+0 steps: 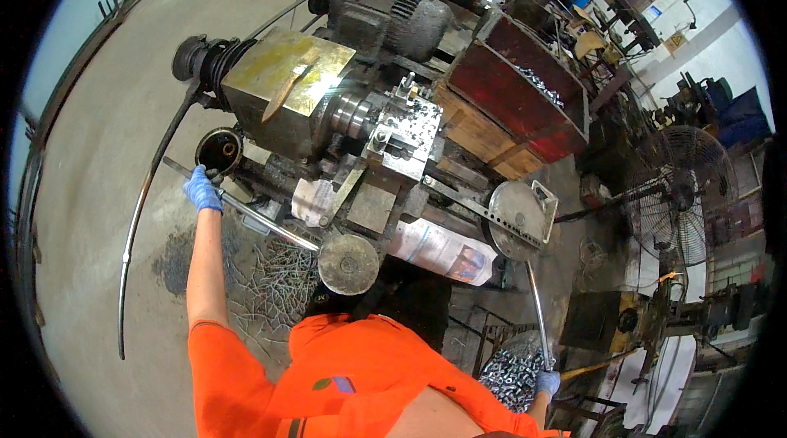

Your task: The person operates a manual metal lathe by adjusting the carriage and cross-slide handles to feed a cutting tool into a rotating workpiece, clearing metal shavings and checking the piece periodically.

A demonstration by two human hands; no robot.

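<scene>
My left hand (203, 190), in a blue glove, is closed around a long steel lever (270, 226) that runs to a round metal disc (348, 263) at the front of the machine. A grey bar end (177, 166) sticks out beyond this hand; whether it belongs to the lever I cannot tell. Beside my fingers stands a dark round pot (220, 149) with a ring-shaped piece inside. Low at the right, my gloved right hand (548, 382) closes on the end of another steel lever (537, 311), below a larger disc (518, 221). Its fingers are partly hidden.
The lathe-like machine has a bright metal block (406, 136), a yellowed housing (287, 69) with a wooden-handled tool (283, 98), and a motor (389, 16). A red bin (525, 81) stands behind. Metal parts (512, 376) lie near my right hand, swarf (275, 282) on the floor. A fan (680, 192) stands right.
</scene>
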